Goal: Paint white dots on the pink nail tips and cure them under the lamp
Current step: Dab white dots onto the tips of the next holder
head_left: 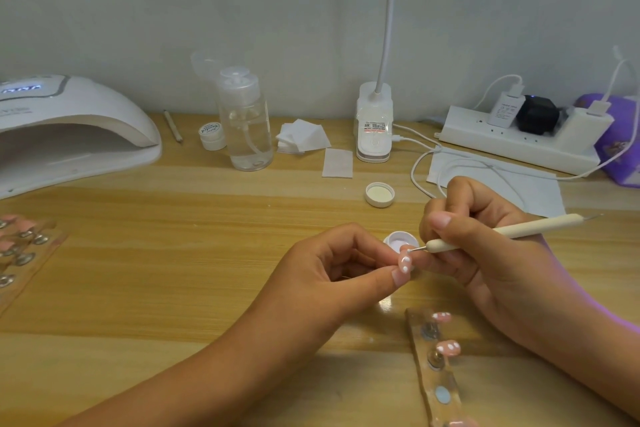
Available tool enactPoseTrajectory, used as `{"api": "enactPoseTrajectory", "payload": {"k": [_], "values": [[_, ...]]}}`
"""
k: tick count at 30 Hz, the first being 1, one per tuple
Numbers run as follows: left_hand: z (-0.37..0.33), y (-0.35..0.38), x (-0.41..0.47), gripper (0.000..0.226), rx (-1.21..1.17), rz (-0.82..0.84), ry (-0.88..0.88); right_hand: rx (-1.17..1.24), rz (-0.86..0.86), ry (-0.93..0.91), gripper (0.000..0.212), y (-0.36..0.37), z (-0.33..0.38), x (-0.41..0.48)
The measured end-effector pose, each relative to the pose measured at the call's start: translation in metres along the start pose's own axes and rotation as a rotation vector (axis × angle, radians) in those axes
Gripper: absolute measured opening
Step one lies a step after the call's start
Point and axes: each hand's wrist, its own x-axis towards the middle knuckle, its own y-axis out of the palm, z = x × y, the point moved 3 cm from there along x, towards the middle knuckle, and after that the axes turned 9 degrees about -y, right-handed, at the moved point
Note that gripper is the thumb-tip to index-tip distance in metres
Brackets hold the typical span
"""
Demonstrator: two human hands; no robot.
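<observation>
Pink nail tip [406,263]: near centre of the counter [173,253], bearing several white dots. The left hand [339,274] holds it, with thumb and forefinger clamped on its sides.

Handling (judged): featherweight, stiff thin plastic with a glossy, slippery face. Wet dots would smear, so take it by the edges only.

Dotting tool [519,229]: cream shaft with a metal point that meets the tip's far end. The fingers [440,222] of the right hand [485,253] are pinched on the shaft close to the point.

White pot [398,241]: just beyond the tip, half hidden by fingertips, so its contents are unclear. Its loose cap [380,194] lies farther off.

Holder strip [433,367]: near right, with two dotted tips mounted and some mounts bare. Another tip is cut off at the near edge.

Second strip [20,246]: left edge, cropped, with plain pink tips.

Curing lamp [69,125]: far left, well apart from the tip. Its display is lit but the digits are unreadable.

Hidden: the underside of the held tip and whatever backs it.
</observation>
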Motion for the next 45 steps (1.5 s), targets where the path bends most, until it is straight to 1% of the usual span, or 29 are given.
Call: {"api": "enactPoseTrajectory", "payload": {"k": [5,8,17,21,35,40,45], "values": [[-0.0001,0.0002,0.0014,0.005,-0.006,-0.001,-0.004,0.009,0.005,0.011,0.020,0.0000,0.0000,0.0009],[-0.0001,0.0000,0.0012,0.004,-0.002,-0.001,-0.001,-0.018,-0.021,0.018,0.026,-0.0004,-0.0004,0.0010],[0.0005,-0.0005,0.0012,0.004,0.006,-0.009,-0.008,-0.007,-0.037,0.023,0.022,0.0015,0.0019,0.0001],[0.0001,0.0000,0.0009,0.004,-0.003,-0.006,-0.004,-0.020,-0.028,0.024,0.025,0.0015,0.0017,0.0005],[-0.0012,0.0004,0.0003,0.005,-0.007,0.002,-0.010,-0.023,-0.035,0.045,0.024,0.0001,0.0006,0.0007],[-0.0014,0.0008,0.0002,0.004,-0.010,0.001,-0.014,0.010,-0.033,0.050,0.024,-0.0010,0.0005,0.0003],[-0.0006,0.0003,0.0005,0.005,-0.011,0.003,-0.014,0.014,-0.017,0.047,0.020,-0.0008,0.0002,-0.0001]]}}
